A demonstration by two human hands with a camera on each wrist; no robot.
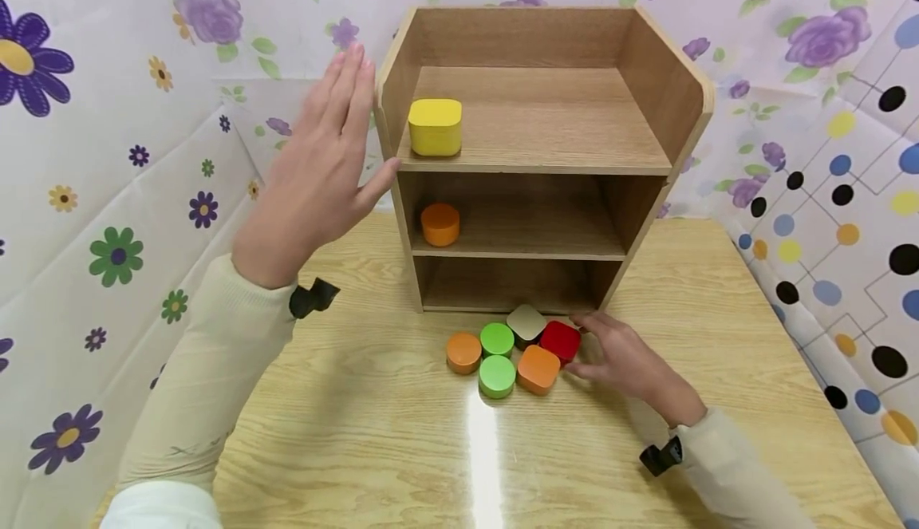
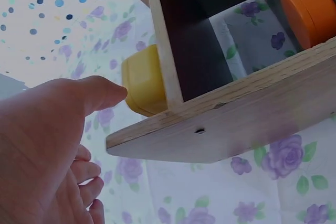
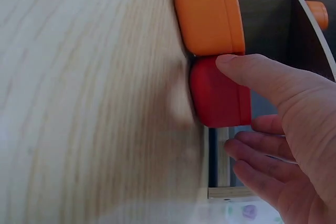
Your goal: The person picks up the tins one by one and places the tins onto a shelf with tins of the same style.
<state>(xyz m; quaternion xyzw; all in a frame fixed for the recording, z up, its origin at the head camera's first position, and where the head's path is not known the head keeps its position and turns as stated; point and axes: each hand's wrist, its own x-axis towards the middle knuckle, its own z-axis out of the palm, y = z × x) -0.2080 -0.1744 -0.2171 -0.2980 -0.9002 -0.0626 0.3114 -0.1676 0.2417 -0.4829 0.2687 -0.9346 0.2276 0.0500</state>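
My left hand (image 1: 316,162) is raised beside the left wall of a small wooden shelf unit (image 1: 527,170), its fingers straight and together. Its thumb points towards a yellow rounded-square box (image 1: 435,128) on the top board; the hand holds nothing. At the lower right, my right hand (image 1: 632,361) is at a red lidded box (image 1: 561,341) on the table. In the right wrist view its thumb lies over the red box (image 3: 220,93) near an orange square box (image 3: 207,19), while the other fingers are spread loosely beyond the red box's far side.
Beside the red box, several small pieces cluster before the shelf: a beige box (image 1: 526,322), green round boxes (image 1: 497,376) and an orange round one (image 1: 463,352). Another orange round box (image 1: 440,224) stands on the middle shelf. Patterned cloth (image 1: 826,234) surrounds the table (image 1: 345,433).
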